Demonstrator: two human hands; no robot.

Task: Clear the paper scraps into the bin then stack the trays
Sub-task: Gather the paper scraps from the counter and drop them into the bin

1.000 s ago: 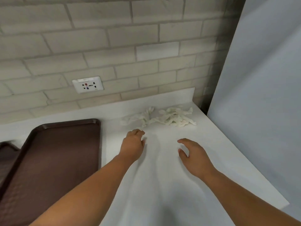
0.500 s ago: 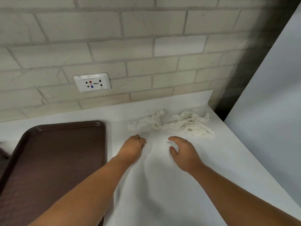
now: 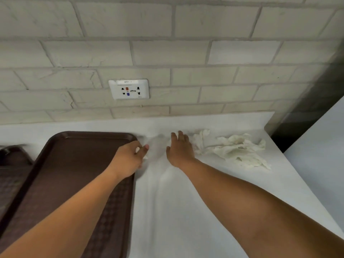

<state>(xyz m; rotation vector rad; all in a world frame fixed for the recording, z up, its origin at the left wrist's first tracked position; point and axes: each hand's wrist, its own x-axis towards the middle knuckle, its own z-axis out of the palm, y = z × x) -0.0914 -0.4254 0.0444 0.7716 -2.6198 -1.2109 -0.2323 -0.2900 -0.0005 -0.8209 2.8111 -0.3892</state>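
Observation:
A heap of crumpled white paper scraps (image 3: pixel 236 149) lies on the white counter (image 3: pixel 186 211) near the back right corner. My right hand (image 3: pixel 179 150) lies flat on the counter, fingers apart, touching the left end of the heap. My left hand (image 3: pixel 128 158) is at the right rim of the near brown tray (image 3: pixel 70 174), fingers curled; a small white bit shows between thumb and fingers, too blurred to name. A second brown tray (image 3: pixel 11 174) lies at the far left, partly cut off. No bin is in view.
A brick wall with a white socket plate (image 3: pixel 129 89) backs the counter. A grey-white panel (image 3: pixel 320 155) stands past the counter's right edge, with a dark gap (image 3: pixel 305 116) at the corner.
Both hands moved forward toward the wall. My right hand reached the left end of the scraps. My left hand shifted left to the tray's rim and curled. The view leaned closer.

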